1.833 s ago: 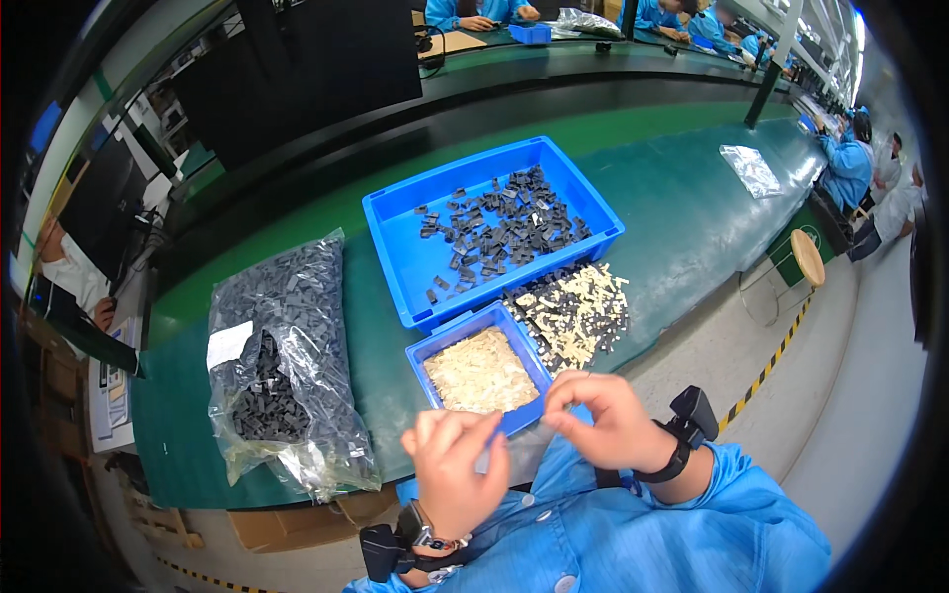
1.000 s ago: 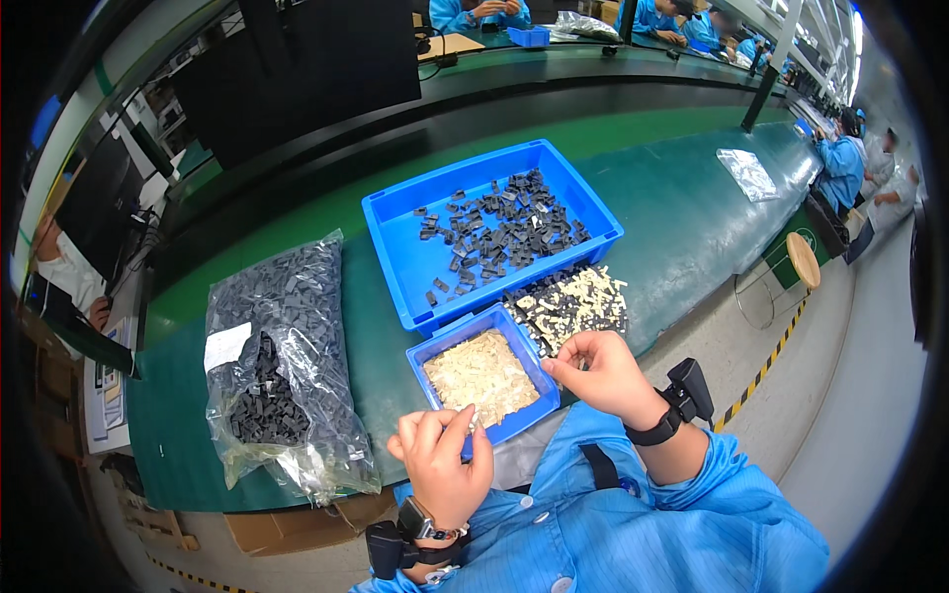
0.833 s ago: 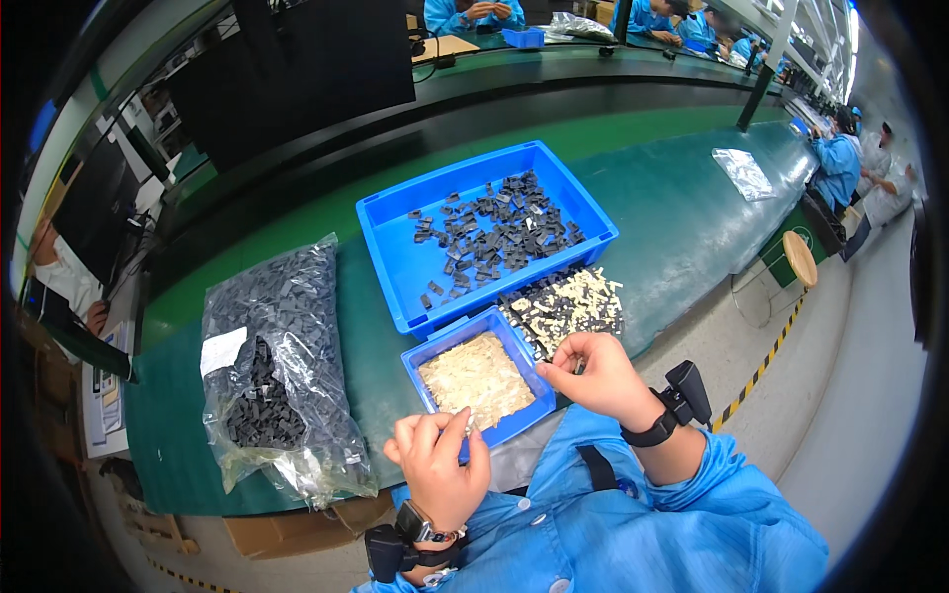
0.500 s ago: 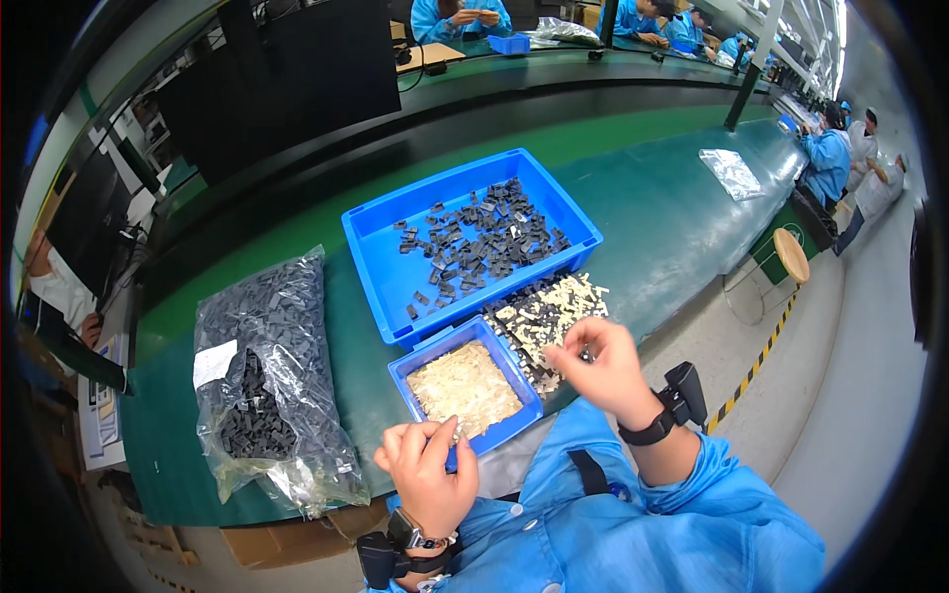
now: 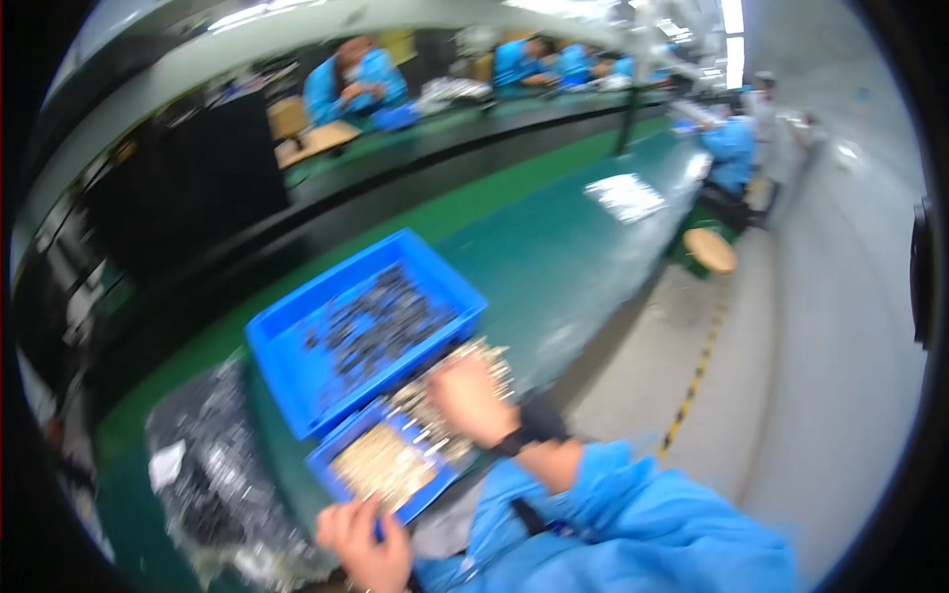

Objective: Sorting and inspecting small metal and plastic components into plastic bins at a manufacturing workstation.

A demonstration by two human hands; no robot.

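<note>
The picture is smeared by motion. My left hand is at the near edge of a small blue tray of pale small pieces. Its fingers are curled toward the thumb; whatever they pinch is too blurred to make out. Over a pile of mixed pale and black pieces, right of that tray, hangs my right hand. Its fingertips are blurred and partly hidden, so its grip does not show. Behind stands a larger blue tray with many small black parts.
A clear plastic bag of black parts lies on the green table at the left. Farther off are a silvery packet, a round stool and people in blue jackets, one across the bench.
The view has swung to the right and up, so trays and bag appear farther left and lower. My right hand has moved in over the mixed pile; my left stays by the small tray.
</note>
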